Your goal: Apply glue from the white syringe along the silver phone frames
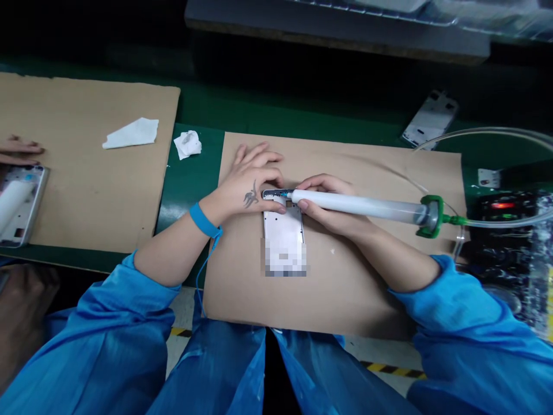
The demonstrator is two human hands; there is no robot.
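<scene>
A silvery phone frame point(283, 233) lies flat on a brown cardboard sheet point(371, 288) in front of me. My left hand point(250, 181) rests on the frame's top left corner, fingers spread flat on the cardboard, thumb pressing the frame's edge. My right hand point(326, 204) is wrapped round a white dispensing syringe point(358, 204), whose tip touches the frame's top edge. The syringe ends in a green cap point(432, 216) with a clear hose point(492, 134) running off to the right.
A second cardboard sheet point(86, 173) on the left carries a white wipe point(132, 134); a crumpled wipe point(188, 144) lies on the green belt point(185, 184). Another person's hand point(17, 151) and phone frame point(19, 202) are at far left. A spare frame point(430, 119) lies back right, a controller box point(505, 213) at right.
</scene>
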